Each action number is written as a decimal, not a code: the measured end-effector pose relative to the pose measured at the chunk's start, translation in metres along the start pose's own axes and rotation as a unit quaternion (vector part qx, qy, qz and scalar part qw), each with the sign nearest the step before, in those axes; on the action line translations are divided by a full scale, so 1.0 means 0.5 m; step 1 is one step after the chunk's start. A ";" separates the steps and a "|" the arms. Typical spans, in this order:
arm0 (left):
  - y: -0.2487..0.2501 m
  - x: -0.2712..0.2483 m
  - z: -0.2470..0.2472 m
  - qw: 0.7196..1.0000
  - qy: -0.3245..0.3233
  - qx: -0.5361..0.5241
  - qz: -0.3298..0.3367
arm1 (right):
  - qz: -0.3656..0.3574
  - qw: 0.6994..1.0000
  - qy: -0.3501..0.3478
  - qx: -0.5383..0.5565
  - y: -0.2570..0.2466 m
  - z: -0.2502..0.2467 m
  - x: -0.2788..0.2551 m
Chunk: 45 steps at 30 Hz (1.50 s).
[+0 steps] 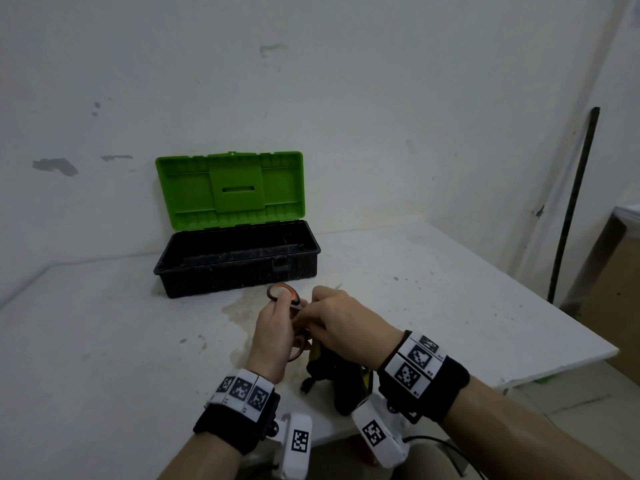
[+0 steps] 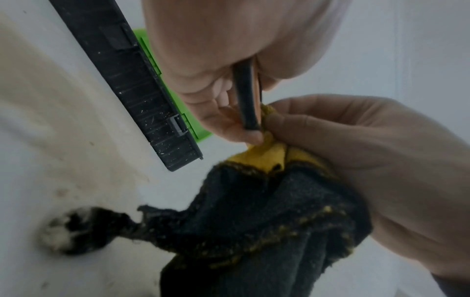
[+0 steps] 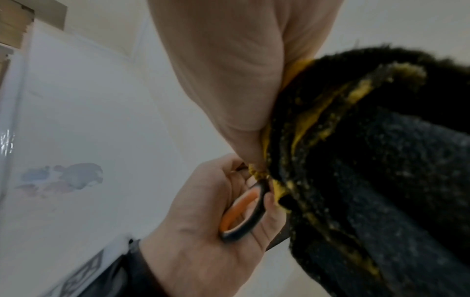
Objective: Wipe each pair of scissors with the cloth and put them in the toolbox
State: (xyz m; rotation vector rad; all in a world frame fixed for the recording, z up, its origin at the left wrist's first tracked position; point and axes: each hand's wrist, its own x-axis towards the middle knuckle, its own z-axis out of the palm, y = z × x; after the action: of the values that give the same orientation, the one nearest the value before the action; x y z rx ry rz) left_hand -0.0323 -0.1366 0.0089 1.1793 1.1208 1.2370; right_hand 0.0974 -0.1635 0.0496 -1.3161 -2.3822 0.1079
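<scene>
A pair of scissors [image 1: 282,293] with black-and-orange handles is held above the table in front of the toolbox [image 1: 239,268]. My left hand [image 1: 275,329] grips the scissors [image 3: 244,217] by the handles. My right hand [image 1: 341,323] pinches a dark cloth with yellow edging [image 1: 332,375] around the blades, which are hidden inside the cloth [image 2: 267,221]. The rest of the cloth [image 3: 381,180] hangs down to the table. The toolbox is black with a green lid [image 1: 230,188] standing open against the wall; its inside looks dark.
The white table [image 1: 104,341] has a brownish stain [image 1: 242,310] under my hands. Its right edge [image 1: 554,368] drops off toward a cardboard box [image 1: 609,289]. A dark rod [image 1: 575,202] leans on the wall at right.
</scene>
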 end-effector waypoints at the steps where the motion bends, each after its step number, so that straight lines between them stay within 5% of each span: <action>1: -0.003 0.001 -0.002 1.000 0.001 -0.006 -0.008 | 0.011 1.000 0.013 -0.001 0.006 -0.005 0.001; 5: -0.008 0.004 -0.005 0.999 0.006 -0.026 -0.024 | 0.029 0.998 0.052 0.021 0.017 -0.016 0.001; 13: -0.003 -0.007 0.007 1.000 0.005 -0.004 -0.003 | -0.028 0.999 -0.009 0.037 -0.003 0.007 -0.012; 23: -0.008 -0.001 0.002 0.993 0.028 -0.100 -0.061 | 0.041 0.994 0.100 0.024 0.044 -0.014 -0.007; 29: -0.011 0.006 0.006 0.992 0.040 -0.112 -0.051 | -0.008 0.996 0.069 0.059 0.021 0.032 -0.030; 38: -0.014 0.007 0.006 0.989 0.052 -0.134 -0.037 | 0.113 0.973 0.188 0.069 0.056 0.022 -0.014; 41: -0.013 0.012 0.005 0.989 0.060 -0.134 -0.033 | 0.058 0.985 0.147 0.062 0.033 0.037 -0.027; 45: -0.006 0.018 0.003 0.985 0.083 -0.147 -0.032 | 0.119 0.984 0.125 0.044 0.064 0.040 -0.038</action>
State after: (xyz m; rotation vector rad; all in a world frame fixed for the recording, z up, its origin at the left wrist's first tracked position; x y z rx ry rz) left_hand -0.0305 -0.1275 0.0060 0.8251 1.0432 1.4160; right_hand 0.1239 -0.1593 0.0172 -1.4728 -1.9861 0.1074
